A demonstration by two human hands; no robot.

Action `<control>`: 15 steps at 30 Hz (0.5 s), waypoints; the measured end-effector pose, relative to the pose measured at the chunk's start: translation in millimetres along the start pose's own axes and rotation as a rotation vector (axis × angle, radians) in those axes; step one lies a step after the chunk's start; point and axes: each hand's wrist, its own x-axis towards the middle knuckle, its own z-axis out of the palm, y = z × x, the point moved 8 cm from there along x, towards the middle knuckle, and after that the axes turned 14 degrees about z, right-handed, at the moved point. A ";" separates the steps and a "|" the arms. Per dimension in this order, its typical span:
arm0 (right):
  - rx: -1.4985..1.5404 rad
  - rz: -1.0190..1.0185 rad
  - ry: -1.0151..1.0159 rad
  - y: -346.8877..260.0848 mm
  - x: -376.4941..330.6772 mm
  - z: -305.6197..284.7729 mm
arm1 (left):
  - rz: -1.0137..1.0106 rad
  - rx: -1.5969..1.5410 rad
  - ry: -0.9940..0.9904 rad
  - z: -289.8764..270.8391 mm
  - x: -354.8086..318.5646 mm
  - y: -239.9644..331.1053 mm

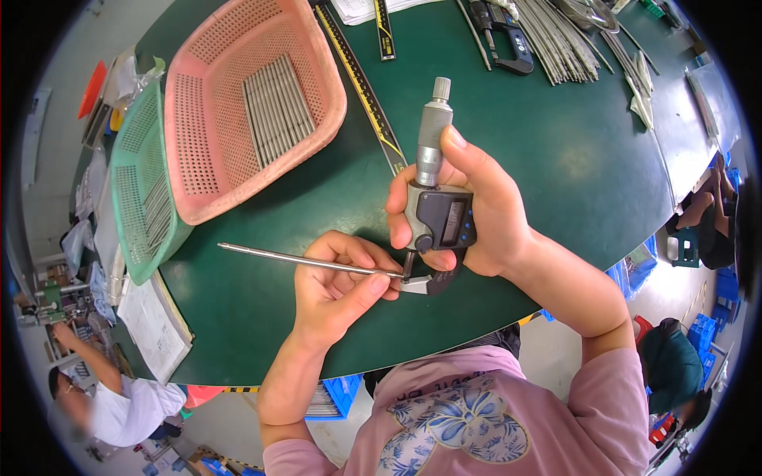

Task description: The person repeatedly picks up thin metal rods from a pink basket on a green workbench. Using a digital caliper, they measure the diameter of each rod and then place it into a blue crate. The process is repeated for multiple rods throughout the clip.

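Between the thumb and fingers of my left hand point(337, 278) is a thin metal rod point(274, 255), slanting out to the left. Its right end sits in the jaws of a digital micrometer point(444, 218). My right hand point(492, 202) is wrapped round the micrometer's body, thumb on the upright barrel; the small display faces up. Whether both measuring faces touch the rod is too small to tell. To the upper left, a pink perforated basket point(194, 151) holds a row of similar metal rods point(278, 111).
A green basket point(131, 194) with more rods stands left of the pink one. Steel rulers point(361, 87), a second micrometer point(514, 51) and a bundle of rods point(559, 47) lie across the green table point(587, 151). Papers point(155, 325) rest at the left edge. Other people are nearby on both sides.
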 end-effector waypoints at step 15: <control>-0.047 -0.036 0.020 -4.5 -2.9 1.7 | -0.044 0.033 0.060 -4.4 -1.0 -3.6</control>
